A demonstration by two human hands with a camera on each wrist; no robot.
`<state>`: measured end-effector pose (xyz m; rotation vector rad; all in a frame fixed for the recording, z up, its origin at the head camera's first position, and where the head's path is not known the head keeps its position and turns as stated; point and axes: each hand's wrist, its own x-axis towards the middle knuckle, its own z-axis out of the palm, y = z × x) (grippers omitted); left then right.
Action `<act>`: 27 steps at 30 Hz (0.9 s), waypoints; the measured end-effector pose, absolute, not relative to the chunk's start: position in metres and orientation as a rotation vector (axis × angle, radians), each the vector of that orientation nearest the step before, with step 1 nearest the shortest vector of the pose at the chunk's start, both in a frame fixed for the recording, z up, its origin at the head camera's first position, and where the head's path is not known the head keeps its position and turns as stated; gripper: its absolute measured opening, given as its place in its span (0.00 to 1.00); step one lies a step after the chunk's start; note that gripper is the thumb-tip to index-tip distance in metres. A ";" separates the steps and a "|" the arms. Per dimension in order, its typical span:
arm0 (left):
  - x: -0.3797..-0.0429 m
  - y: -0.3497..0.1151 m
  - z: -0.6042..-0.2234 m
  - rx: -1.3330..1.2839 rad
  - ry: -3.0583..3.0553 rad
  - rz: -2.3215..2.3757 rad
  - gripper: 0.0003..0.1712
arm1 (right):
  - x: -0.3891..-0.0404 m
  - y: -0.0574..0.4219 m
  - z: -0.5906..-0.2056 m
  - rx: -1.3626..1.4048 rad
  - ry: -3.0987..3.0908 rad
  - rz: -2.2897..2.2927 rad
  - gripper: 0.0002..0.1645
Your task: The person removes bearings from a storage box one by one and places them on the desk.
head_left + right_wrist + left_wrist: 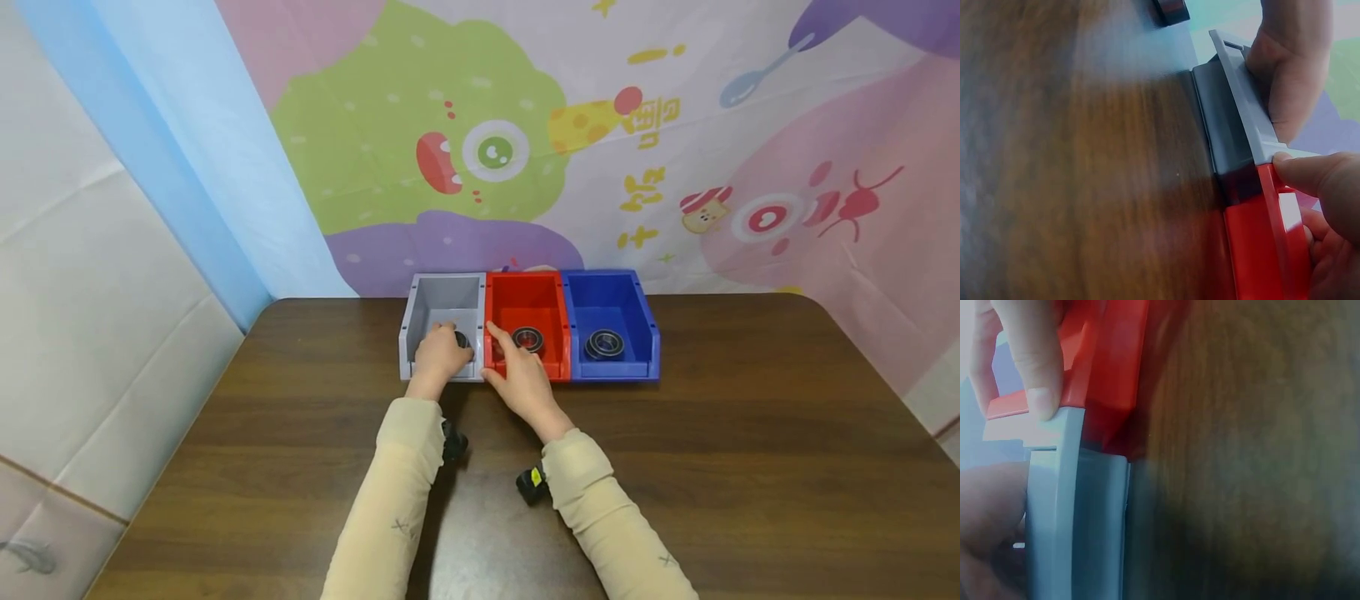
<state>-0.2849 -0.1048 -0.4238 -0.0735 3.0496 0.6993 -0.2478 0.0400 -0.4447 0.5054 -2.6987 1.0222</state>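
Three joined open-front bins stand in a row: a grey bin (447, 292), a red bin (528, 287) and a blue bin (603, 292). My left hand (441, 354) reaches over the grey bin's front lip, its fingers around a dark ring bearing (462, 339) that it partly hides. At the seam of the grey and red bins, my right hand (522, 379) grips the red bin's wall. Its thumb (1300, 172) presses the front corner, and the index finger lies along the divider. One bearing (528, 339) lies in the red bin, near the right fingers.
Stacked bearings (604, 343) sit at the front of the blue bin. The bins stand at the back of a brown wooden table (750, 450), against a cartoon-printed cloth (600, 192). A small black camera (531, 485) is worn at the right wrist.
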 end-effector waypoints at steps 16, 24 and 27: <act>-0.277 -0.114 -0.421 -0.060 3.106 1.159 0.29 | -0.248 0.040 -0.445 0.502 -2.719 1.023 0.44; -0.267 -0.114 -0.409 -0.056 3.159 1.108 0.30 | -0.249 0.040 -0.446 0.490 -2.722 1.007 0.44; -0.259 -0.115 -0.406 -0.039 3.182 1.084 0.29 | -0.249 0.039 -0.446 0.492 -2.722 1.006 0.44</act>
